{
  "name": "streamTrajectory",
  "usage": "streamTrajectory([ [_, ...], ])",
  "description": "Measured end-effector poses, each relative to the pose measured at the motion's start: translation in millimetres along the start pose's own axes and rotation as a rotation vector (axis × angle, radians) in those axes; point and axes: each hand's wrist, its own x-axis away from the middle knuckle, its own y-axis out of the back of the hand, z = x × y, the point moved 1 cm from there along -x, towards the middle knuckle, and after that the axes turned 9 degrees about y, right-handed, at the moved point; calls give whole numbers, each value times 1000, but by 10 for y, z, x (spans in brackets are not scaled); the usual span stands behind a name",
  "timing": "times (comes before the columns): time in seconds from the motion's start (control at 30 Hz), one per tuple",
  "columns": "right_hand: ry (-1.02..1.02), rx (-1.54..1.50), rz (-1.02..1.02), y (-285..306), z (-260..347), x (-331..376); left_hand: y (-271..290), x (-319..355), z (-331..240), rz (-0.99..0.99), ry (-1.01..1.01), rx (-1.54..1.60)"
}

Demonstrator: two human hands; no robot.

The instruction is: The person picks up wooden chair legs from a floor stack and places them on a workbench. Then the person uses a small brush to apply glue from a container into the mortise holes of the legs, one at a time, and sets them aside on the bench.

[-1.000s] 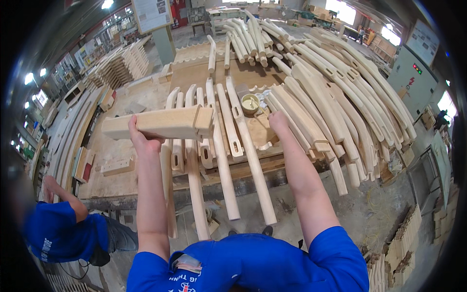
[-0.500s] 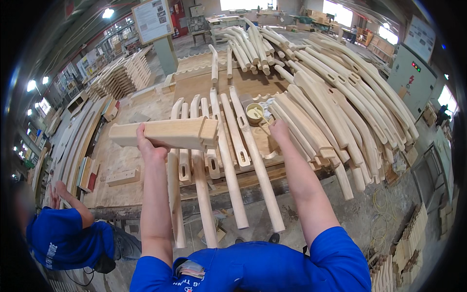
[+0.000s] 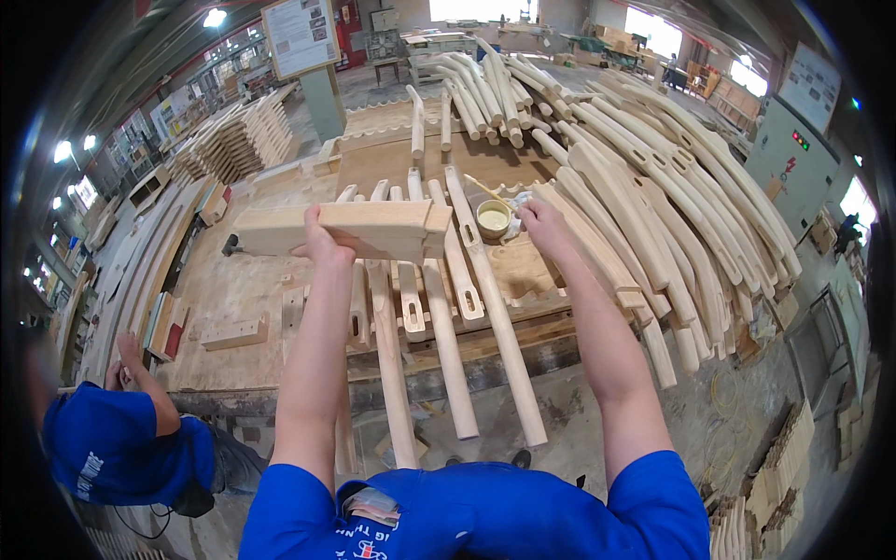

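Observation:
My left hand [image 3: 327, 238] is closed around a bundle of pale wooden pieces [image 3: 378, 219], held level above the workbench. The bundle's right end is stepped and narrower. My right hand [image 3: 546, 227] pinches the end of a thin wooden stick [image 3: 487, 191], which slants up to the left over the far rim of a small bowl [image 3: 493, 217]. Pale, creamy stuff lies in the bowl. A crumpled white cloth [image 3: 519, 200] is beside the bowl, close to my fingertips. Beneath and in front of my hands lie several long wooden legs [image 3: 499, 331] with slots, overhanging the near edge.
Many curved wooden parts [image 3: 644, 196] are piled on the right. A drilled wooden block [image 3: 233, 334] and a dark-headed object [image 3: 231, 245] lie on the workbench [image 3: 210, 369]. At the lower left a co-worker in blue [image 3: 121, 448] works. A control cabinet [image 3: 791, 168] stands far right.
My left hand has moved the wooden bundle right and slightly away from me. My right hand has shifted away from me, and the stick has swung from inside the bowl to above its far rim.

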Motion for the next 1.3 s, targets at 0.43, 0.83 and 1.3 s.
streamTrajectory([
  [0.43, 262, 199, 108, 925, 908, 526, -136, 133, 134, 364, 229, -86],
  [0.83, 502, 497, -217, 969, 1106, 853, -25, 606, -95, 391, 205, -56],
  [1.3, 525, 514, -238, 927, 1067, 943, 0, 770, -125, 260, 193, 29],
])
